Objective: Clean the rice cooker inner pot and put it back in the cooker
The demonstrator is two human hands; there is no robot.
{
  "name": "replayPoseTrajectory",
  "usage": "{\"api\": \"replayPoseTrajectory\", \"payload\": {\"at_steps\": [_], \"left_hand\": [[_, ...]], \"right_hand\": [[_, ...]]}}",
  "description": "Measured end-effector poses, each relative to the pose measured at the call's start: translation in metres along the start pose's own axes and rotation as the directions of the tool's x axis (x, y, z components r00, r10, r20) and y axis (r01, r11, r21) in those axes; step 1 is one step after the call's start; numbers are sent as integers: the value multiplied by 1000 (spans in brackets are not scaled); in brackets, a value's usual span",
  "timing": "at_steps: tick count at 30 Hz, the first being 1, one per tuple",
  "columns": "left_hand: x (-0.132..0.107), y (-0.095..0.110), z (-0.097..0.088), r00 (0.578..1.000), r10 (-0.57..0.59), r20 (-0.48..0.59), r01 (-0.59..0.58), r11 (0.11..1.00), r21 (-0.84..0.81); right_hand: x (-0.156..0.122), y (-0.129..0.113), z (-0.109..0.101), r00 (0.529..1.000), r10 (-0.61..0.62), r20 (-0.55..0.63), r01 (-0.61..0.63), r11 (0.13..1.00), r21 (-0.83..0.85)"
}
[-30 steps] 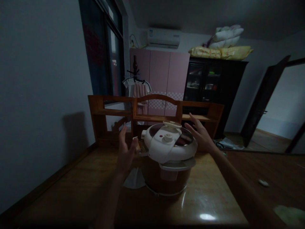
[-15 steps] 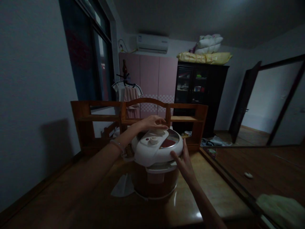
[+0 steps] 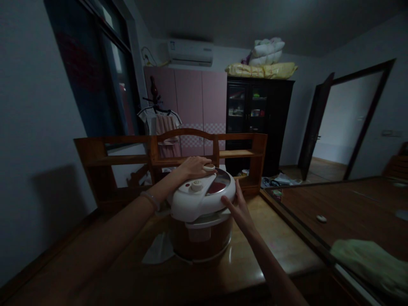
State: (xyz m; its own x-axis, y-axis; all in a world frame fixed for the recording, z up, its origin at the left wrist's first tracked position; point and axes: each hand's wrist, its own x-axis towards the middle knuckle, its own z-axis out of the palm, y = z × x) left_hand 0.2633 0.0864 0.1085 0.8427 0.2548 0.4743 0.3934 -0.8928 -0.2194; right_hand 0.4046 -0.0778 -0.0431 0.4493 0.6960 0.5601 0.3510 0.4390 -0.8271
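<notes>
A round electric cooker with a dark brown body (image 3: 204, 248) stands on the wooden desk (image 3: 270, 246) in front of me. Its white lid (image 3: 188, 206) has a see-through window, a small dial (image 3: 196, 185) and a round knob (image 3: 209, 167) on top. The lid sits slightly tilted, with a gap above the body at the front right. My left hand (image 3: 195, 167) curls over the lid's top beside the round knob, its fingertips partly hidden. My right hand (image 3: 240, 212) grips the lid's right rim, thumb in front and fingers along the side.
A pale sheet of paper or cloth (image 3: 159, 249) lies left of the cooker. Behind it rises a low wooden shelf rack (image 3: 188, 132). To the right are a brown surface (image 3: 296, 208) with a small white object (image 3: 321, 219) and a pale green cloth (image 3: 366, 257).
My view has turned a little to the right, so the cooker appears further left. My left hand has settled lower against the lid's top. My right hand keeps its hold on the rim.
</notes>
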Motion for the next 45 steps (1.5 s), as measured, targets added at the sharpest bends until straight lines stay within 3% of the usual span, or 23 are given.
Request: {"api": "replayPoseTrajectory", "payload": {"at_steps": [11, 28, 45], "left_hand": [[-6, 1, -7, 988, -152, 17, 151, 988, 36], [-8, 12, -10, 987, -158, 10, 157, 986, 58], [-3, 20, -10, 976, -215, 43, 211, 973, 91]], "right_hand": [[16, 4, -5, 999, 6, 53, -9, 998, 57], [14, 10, -11, 997, 7, 83, -23, 981, 191], [22, 18, -21, 995, -17, 93, 2, 987, 160]]}}
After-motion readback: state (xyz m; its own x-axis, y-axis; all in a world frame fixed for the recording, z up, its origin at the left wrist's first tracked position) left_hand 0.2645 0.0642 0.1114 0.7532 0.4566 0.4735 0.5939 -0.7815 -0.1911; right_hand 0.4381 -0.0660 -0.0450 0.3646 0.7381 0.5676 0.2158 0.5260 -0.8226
